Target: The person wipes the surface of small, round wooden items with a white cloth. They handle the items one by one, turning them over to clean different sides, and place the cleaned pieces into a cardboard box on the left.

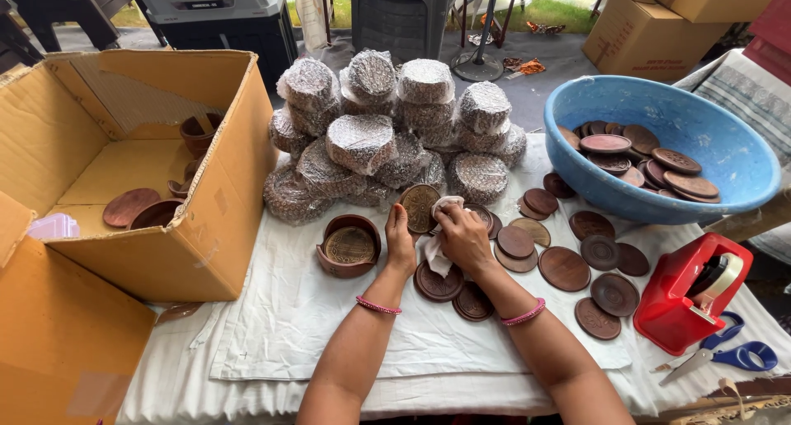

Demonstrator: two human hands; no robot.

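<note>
Left hand (401, 242) holds a round wooden disc (420, 207) upright, fingers closed on its lower edge; right hand (463, 235) pinches a white cloth (446, 206) against the disc's face. Both sit mid-table over the white table cover (329, 310), whose near strip in front of the forearms is bare. Left edge is hemmed by an open cardboard box (206, 227) lying on its side, holding a few brown discs and cup-shaped pieces. Behind the hands, a pile of bubble-wrapped bundles (387, 137). Just left of the left hand, a round wooden holder (348, 245) with a disc inside. To the right, loose discs (568, 260) lie scattered flat; a blue bowl (725, 145) holds more discs. Far right corner: red tape dispenser (688, 289), blue-handled scissors (729, 351).
</note>
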